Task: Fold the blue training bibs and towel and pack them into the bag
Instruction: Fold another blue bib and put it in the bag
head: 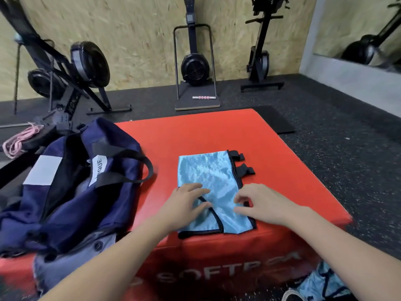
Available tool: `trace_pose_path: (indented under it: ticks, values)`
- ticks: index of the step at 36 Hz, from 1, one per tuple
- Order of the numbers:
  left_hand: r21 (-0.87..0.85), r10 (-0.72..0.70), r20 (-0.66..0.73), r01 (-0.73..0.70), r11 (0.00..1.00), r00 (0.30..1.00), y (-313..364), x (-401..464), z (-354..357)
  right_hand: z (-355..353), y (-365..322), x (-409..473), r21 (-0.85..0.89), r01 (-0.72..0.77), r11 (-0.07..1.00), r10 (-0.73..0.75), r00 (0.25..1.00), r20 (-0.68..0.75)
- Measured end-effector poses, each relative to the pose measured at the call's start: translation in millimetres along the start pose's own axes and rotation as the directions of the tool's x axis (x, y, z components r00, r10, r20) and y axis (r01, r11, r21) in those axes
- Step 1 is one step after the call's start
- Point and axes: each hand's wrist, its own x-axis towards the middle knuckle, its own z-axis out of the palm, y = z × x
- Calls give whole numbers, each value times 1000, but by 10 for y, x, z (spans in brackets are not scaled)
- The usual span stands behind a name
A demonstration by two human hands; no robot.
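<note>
A light blue training bib point(208, 170) with black trim lies folded in half lengthwise on the red soft box point(282, 192). Its black straps stick out at the far right edge. My left hand point(186, 203) rests flat on the bib's near left part with the fingers spread. My right hand point(258, 203) touches the bib's near right edge with its fingers bent; whether it pinches the trim is unclear. The navy bag point(71, 187) stands open on the box's left side, handles up. More blue bibs point(321, 281) lie on the floor at the lower right.
Dark rubber floor point(336, 137) surrounds the box. Rowing and ski machines point(195, 68) stand along the wooden back wall. A pink rope point(19, 137) lies at the left behind the bag. A black mat point(275, 120) lies beyond the box.
</note>
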Motion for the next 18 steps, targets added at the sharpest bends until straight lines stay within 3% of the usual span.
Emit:
trace_pose_path:
  ticks: [9,18]
  values:
    - [-99,87,18,-85,991,996,-149,-860,-107,194,-192,-387,-96,86,992,-78,993,86]
    - [-81,97,-88,-105,991,991,-2,-1083,-58,348,-139,-634,-59,95,994,-94,995,19]
